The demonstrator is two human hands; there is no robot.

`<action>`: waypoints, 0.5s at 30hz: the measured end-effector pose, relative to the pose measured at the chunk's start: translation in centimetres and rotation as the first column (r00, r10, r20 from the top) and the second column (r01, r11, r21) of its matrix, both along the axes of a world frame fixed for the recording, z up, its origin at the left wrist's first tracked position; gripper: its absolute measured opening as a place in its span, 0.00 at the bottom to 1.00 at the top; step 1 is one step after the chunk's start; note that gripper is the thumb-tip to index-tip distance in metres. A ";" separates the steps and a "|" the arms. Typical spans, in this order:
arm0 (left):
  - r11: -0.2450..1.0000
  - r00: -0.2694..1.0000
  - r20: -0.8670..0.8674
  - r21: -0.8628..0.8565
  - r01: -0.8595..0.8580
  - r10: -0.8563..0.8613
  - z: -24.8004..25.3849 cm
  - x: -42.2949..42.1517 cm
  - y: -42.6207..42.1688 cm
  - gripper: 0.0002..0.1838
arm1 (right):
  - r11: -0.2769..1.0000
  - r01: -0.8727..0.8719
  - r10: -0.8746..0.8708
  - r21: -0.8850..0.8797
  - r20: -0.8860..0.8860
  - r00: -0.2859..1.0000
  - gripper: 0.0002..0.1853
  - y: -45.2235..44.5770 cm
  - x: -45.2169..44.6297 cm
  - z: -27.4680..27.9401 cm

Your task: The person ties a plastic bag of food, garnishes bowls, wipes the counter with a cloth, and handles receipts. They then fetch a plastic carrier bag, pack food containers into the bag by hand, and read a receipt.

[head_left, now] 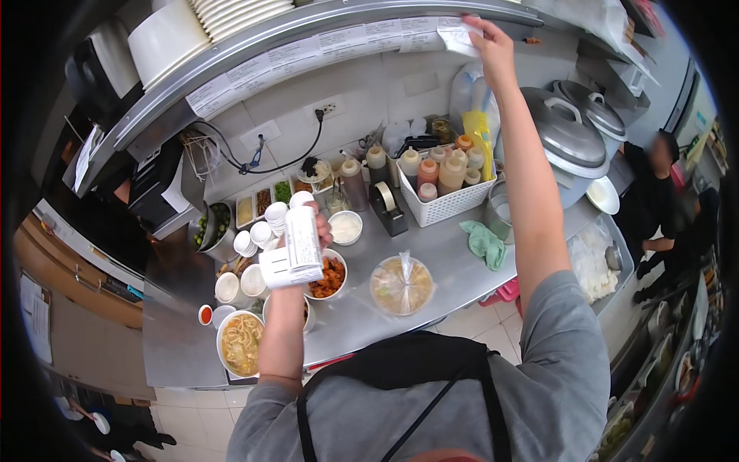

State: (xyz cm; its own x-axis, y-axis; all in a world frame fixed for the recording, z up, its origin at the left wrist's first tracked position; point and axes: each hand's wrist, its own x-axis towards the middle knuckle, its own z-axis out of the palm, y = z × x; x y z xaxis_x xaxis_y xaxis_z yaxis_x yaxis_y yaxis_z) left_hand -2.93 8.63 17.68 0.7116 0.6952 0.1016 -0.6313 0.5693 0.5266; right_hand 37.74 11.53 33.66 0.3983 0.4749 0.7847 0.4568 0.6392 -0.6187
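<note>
My left hand [322, 225] is closed around printed order slips [303, 240], which hang over the counter and partly cover the white cups behind them. Raised high at the shelf edge, my right hand [494, 52] pinches a paper slip [459, 37] at the right end of a row of slips [335, 44] on the rail. Below my left hand are a bowl of reddish-brown food [329, 277] and a noodle soup bowl [241, 345]. A round container wrapped in a tied clear plastic bag [402, 286] sits on the counter between my arms.
A white basket of sauce bottles [446, 202] and a black tape dispenser [389, 209] stand toward the back. Large lidded pots [560, 131] are at the right, near a green cloth [485, 245]. Stacked plates [239, 15] rest overhead. Another person [654, 192] stands at far right.
</note>
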 end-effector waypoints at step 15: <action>0.618 0.603 0.173 0.046 0.785 -0.779 -4.6 15.3 -6.4 0.14 | 0.701 -0.590 0.300 -0.402 -0.584 0.754 0.09 -20.5 -13.8 -16.5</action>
State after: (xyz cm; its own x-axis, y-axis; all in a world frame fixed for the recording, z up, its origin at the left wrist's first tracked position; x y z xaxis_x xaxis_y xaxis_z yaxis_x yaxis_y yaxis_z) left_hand 12.39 2.25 13.13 0.9602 -0.1136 0.2551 -0.0090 0.9004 0.4350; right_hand 23.95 -8.97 17.17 0.2470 0.9602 0.1299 -0.2112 0.1842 -0.9599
